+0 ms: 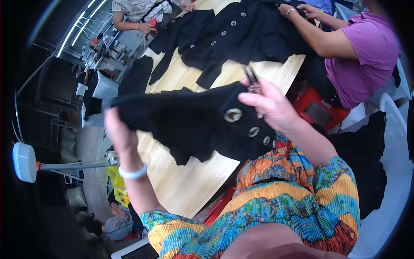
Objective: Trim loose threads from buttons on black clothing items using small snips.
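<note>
A black knit garment (185,121) is stretched in the air between my two hands, above the wooden table. Large shiny round buttons (233,115) run down its right part. My left hand (120,131), blurred, is closed on the garment's left end. In my right hand (271,101) are small dark thread snips (253,82), blades pointing up and away from me. The right fingers are beside the garment's upper right edge; whether they also pinch the cloth I cannot tell.
More black garments (254,34) with round buttons lie across the pale wooden table (185,181). A person in a purple shirt (366,52) works at the far right by a red stool (319,110). Another person (142,13) holds a red tool across the table. A white bin (390,172) stands right.
</note>
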Demonstrator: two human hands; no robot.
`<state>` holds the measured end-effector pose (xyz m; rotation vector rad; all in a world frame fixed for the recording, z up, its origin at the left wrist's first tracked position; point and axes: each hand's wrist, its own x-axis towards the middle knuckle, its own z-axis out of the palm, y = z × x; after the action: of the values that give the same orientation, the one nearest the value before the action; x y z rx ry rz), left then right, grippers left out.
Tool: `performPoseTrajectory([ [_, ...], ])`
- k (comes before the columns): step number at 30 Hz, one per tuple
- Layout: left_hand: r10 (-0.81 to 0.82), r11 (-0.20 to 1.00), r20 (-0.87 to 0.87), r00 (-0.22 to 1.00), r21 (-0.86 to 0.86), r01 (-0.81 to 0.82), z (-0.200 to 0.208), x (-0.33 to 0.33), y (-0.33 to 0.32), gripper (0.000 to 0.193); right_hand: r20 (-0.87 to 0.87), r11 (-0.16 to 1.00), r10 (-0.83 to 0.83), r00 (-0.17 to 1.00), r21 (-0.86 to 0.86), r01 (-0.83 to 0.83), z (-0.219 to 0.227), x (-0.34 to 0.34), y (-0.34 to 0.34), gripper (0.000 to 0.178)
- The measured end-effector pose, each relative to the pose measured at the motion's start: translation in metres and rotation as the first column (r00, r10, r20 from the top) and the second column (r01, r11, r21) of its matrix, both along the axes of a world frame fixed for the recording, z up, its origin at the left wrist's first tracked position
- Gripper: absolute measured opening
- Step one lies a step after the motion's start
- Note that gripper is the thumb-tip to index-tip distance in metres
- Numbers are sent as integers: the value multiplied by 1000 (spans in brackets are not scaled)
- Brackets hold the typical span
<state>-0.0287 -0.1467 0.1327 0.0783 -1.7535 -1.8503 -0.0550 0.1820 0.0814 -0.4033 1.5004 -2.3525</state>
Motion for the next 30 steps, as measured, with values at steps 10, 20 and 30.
performPoseTrajectory([
  [10,-351,852,237,906,-321,414,0,53,121,73,38,929,254,966,-287,-233,26,11,-65,25],
  [20,-50,979,193,980,-184,86,-3,66,97,52,-388,988,135,912,-21,-156,23,9,-64,52],
  [30,-53,417,-317,947,-869,-267,29,78,107,68,-463,956,232,856,-55,-289,12,27,-106,54],
])
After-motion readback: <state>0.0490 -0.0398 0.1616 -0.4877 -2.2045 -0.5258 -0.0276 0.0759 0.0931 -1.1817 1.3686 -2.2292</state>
